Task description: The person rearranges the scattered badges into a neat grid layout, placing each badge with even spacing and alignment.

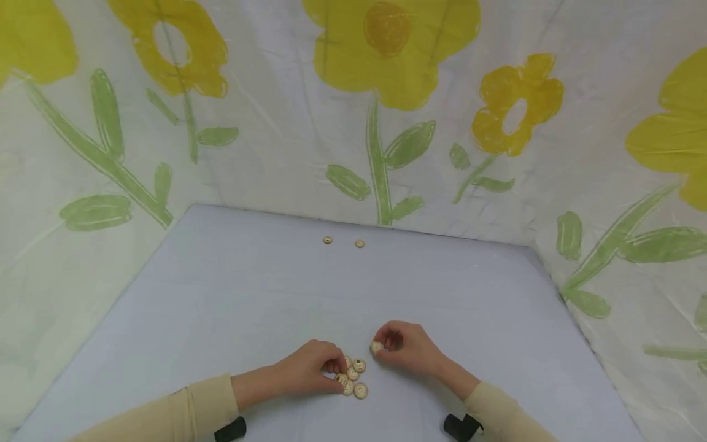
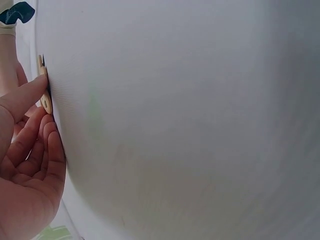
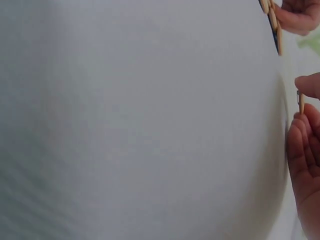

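A small cluster of round wooden discs (image 1: 361, 391) with dark face-like markings lies near the front middle of the table, some overlapping. At the cluster's left side my left hand (image 1: 310, 370) pinches one wooden disc (image 1: 341, 379) between thumb and fingers. The left wrist view shows that disc (image 2: 46, 102) edge-on, close to the tabletop. To the right of the cluster, my right hand (image 1: 410, 348) holds another wooden disc (image 1: 377, 347) by its edges. In the right wrist view this disc (image 3: 301, 102) stands between thumb and fingertips, slightly above the table.
Two more wooden discs, a left one (image 1: 328, 240) and a right one (image 1: 359, 244), lie apart near the table's back edge. The pale table (image 1: 221, 294) meets a white cloth backdrop (image 1: 265, 153) printed with yellow flowers, which also rises along both sides.
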{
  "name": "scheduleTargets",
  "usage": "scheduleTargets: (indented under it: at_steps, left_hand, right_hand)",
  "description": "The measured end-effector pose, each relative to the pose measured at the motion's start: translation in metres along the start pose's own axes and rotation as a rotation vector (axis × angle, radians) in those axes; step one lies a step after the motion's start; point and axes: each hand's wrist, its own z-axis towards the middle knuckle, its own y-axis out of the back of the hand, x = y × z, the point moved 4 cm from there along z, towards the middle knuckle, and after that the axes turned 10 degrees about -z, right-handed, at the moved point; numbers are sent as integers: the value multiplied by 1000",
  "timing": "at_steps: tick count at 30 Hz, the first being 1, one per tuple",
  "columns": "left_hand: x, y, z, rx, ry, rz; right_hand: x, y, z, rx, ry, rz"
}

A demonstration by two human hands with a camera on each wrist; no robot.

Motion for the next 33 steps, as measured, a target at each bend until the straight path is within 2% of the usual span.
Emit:
scheduleTargets:
  at_steps: [4, 16, 26, 33]
  left_hand:
    - [2, -1, 0, -6, -25, 3]
    - [2, 0, 0, -6, -2, -17]
    - [0, 1, 1, -6, -4, -25]
    - [1, 0, 1, 5, 11, -38]
  right_hand:
    - [-5, 3, 6, -18, -27, -7]
    - [-18, 14, 29, -92, -65, 14]
    - [-33, 25, 48, -124, -159, -15]
    - [-47, 31, 60, -153, -176, -46]
